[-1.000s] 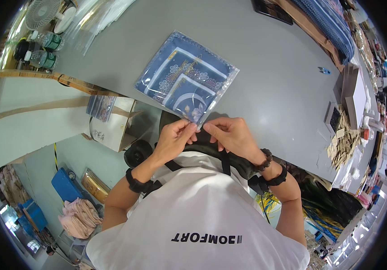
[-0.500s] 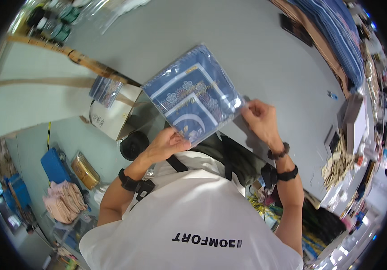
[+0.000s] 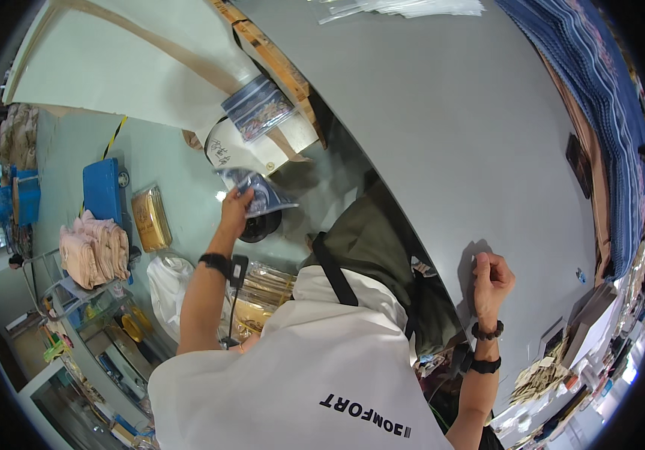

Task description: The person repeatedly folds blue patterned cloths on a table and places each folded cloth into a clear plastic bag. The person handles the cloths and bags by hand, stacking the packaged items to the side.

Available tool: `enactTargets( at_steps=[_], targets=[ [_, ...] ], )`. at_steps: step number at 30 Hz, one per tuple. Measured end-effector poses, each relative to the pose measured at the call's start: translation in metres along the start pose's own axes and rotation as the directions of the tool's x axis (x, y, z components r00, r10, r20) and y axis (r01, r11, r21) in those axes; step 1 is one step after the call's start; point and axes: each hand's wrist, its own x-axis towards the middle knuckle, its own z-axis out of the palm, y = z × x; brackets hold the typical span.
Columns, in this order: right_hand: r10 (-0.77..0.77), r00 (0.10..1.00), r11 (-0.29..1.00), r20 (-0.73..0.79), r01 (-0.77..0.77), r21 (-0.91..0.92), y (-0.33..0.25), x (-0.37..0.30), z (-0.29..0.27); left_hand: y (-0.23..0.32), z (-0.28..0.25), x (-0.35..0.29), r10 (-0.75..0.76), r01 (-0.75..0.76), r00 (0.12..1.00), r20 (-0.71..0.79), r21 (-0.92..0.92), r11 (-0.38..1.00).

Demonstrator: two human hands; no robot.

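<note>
My left hand (image 3: 237, 211) is closed around a blue folded textile in a clear plastic bag (image 3: 268, 196). It holds this bag out over the floor on the left, just below an open box. A stack of similar bagged blue textiles (image 3: 256, 109) sits at that box's corner, a little beyond the held bag. On the right, above the grey table (image 3: 420, 142), my right hand (image 3: 493, 281) has its fingers curled in, and nothing shows in it.
The white box (image 3: 142, 56) with a brown edge stands left of the table. Blue striped fabric (image 3: 585, 90) is piled along the far right, a dark phone (image 3: 579, 165) beside it. Clear bags (image 3: 405, 7) lie at the back. Pink folded cloths (image 3: 93, 251) sit at the left.
The bagged textile has gone from both hands above the table to my left hand alone, out to the left. My right hand has let go and moved right. The view has turned left.
</note>
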Motion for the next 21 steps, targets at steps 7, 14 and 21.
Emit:
enactTargets(
  at_steps=[7,14,21],
  targets=[
    [0.031,0.999,0.997,-0.023,-0.033,-0.065,-0.006,0.002,0.002,0.061,-0.011,0.120,0.083,-0.081,0.995,-0.061,0.032,0.996],
    [0.026,0.999,0.998,0.036,-0.024,-0.062,-0.014,-0.005,-0.009,0.030,0.005,0.163,0.181,-0.036,0.915,-0.360,0.375,0.926],
    [-0.279,0.942,0.925,-0.188,0.210,-0.317,-0.010,0.051,-0.079,0.060,0.033,0.129,0.450,-0.393,0.877,-0.165,0.290,0.873]
  ],
)
